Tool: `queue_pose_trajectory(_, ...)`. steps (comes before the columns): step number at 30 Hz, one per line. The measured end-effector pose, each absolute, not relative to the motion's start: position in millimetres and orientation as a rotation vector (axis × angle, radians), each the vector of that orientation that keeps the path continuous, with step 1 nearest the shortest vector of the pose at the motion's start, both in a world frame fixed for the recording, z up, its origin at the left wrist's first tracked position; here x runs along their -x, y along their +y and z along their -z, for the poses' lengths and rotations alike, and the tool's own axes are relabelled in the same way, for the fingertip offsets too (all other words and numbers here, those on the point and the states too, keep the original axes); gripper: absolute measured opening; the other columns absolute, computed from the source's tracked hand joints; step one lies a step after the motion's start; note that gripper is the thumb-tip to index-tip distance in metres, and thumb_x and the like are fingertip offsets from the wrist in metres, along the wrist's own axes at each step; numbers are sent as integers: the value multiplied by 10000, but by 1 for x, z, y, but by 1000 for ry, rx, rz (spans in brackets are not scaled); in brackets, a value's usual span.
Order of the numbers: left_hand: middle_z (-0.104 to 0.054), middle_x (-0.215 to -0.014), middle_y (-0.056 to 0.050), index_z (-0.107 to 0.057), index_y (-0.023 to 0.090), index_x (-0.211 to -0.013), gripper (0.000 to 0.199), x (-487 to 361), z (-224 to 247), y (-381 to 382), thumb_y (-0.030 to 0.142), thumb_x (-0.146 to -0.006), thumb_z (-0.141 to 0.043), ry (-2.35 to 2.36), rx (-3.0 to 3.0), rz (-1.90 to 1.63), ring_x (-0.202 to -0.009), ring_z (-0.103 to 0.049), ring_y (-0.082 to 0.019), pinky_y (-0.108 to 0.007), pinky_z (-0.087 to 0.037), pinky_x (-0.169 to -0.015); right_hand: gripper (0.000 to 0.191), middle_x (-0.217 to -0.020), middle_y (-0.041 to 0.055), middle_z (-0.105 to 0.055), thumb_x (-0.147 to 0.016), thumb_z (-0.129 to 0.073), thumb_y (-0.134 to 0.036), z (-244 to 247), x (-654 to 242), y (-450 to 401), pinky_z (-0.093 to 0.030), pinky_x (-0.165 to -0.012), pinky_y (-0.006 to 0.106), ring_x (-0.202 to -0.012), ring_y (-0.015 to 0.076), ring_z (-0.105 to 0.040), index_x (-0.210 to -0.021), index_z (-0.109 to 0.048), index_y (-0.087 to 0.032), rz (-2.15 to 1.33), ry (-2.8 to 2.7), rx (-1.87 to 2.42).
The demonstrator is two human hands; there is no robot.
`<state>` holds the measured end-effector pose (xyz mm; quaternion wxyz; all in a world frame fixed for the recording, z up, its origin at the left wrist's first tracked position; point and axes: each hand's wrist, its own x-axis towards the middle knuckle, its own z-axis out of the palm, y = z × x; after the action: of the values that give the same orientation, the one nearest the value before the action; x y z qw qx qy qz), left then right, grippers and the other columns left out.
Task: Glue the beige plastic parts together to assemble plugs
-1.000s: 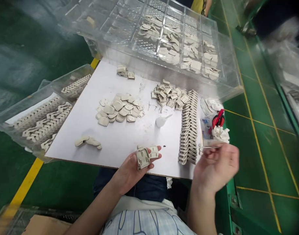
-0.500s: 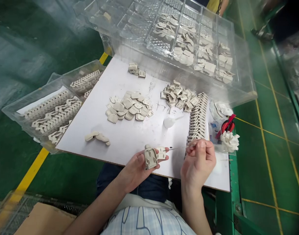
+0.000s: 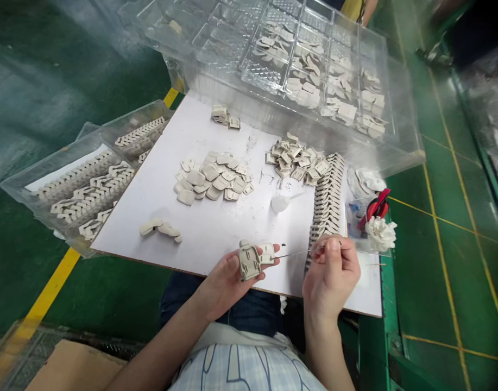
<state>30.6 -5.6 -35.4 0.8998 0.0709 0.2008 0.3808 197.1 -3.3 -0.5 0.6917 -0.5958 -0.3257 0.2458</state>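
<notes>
My left hand [image 3: 226,282] is closed on a beige plastic part [image 3: 249,262] with slots in it. A second, flatter beige plate [image 3: 267,253] lies on the fingers of that same hand, beside the first part. Between thumb and fingers of my right hand [image 3: 332,274] is pinched a thin metal needle [image 3: 293,253], which points left. Its tip is at the flat plate, apparently touching it. A white squeeze bottle [image 3: 279,203] with a thin nozzle lies on the board just beyond my hands.
On the white board [image 3: 216,233] are a pile of rounded beige plates [image 3: 212,176], a pile of small clips [image 3: 297,157], a stacked row of parts [image 3: 328,195] and a bent piece [image 3: 161,229]. Clear trays [image 3: 69,146] flank it. Red-handled pliers [image 3: 374,209] stand at right.
The needle tip has come down slightly onto the flat plate, with my right hand shifting a little. My left hand keeps hold of both parts; the whole view has drifted slightly.
</notes>
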Motion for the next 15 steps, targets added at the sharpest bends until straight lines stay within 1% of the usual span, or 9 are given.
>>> queue_pose_trajectory(2, -754, -1288, -82, -838, 251, -1007, 368, -30, 35, -5, 548, -790, -820, 417, -137, -792, -1148, -704, -228, -230, -495, -883, 262, -646, -55, -498, -878, -728, -322, -2, -201, -4, -329, -573, 247, -597, 97, -415, -714, -568, -195, -553, -694, 1319)
queue_pose_trajectory(4, -749, -1304, -95, -840, 249, -1004, 366, -29, 35, -6, 544, -788, -823, 425, -130, -796, -1149, -710, -236, -234, -509, -876, 246, -655, -54, -503, -866, -729, -314, -7, -214, -4, -297, -546, 245, -586, 94, -404, -728, -562, -198, -478, -652, 1296)
queue_pose_trajectory(5, -744, -1318, -98, -840, 251, -1006, 368, -28, 35, -7, 547, -788, -822, 433, -132, -798, -1156, -711, -242, -238, -517, -874, 244, -650, -57, -489, -857, -731, -310, -10, -224, -4, -283, -538, 248, -581, 94, -400, -729, -553, -202, -388, -638, 1293)
queue_pose_trajectory(7, -728, -1356, -96, -837, 264, -1022, 374, -26, 35, -9, 557, -790, -816, 472, -140, -793, -1198, -700, -262, -254, -531, -899, 242, -638, -60, -459, -840, -729, -319, -15, -251, -5, -273, -530, 265, -568, 104, -397, -734, -537, -216, -101, -628, 1336)
queue_pose_trajectory(9, -704, -1398, -87, -830, 281, -1045, 384, -24, 34, -10, 568, -791, -809, 542, -142, -772, -1266, -667, -290, -286, -536, -954, 231, -650, -50, -473, -828, -717, -350, -19, -281, -7, -289, -532, 289, -564, 123, -412, -760, -530, -233, 233, -612, 1419)
queue_pose_trajectory(11, -690, -1419, -79, -827, 292, -1045, 410, -23, 34, -10, 595, -769, -813, 620, -132, -742, -1322, -628, -313, -319, -534, -1000, 226, -683, -31, -510, -827, -693, -384, -21, -309, -10, -327, -543, 310, -577, 141, -438, -787, -519, -245, 468, -594, 1508)
queue_pose_trajectory(13, -691, -1417, -74, -828, 294, -1019, 430, -22, 33, -9, 611, -729, -836, 691, -107, -718, -1345, -608, -323, -339, -536, -1022, 226, -706, -18, -525, -837, -669, -404, -20, -330, -14, -375, -571, 327, -603, 154, -468, -795, -510, -249, 558, -592, 1582)
queue_pose_trajectory(15, -695, -1410, -82, -824, 279, -986, 451, -24, 32, -10, 612, -685, -864, 766, -71, -713, -1346, -605, -340, -378, -537, -1049, 230, -707, -15, -524, -851, -656, -421, -17, -341, -16, -410, -597, 336, -619, 159, -488, -795, -518, -246, 579, -598, 1638)
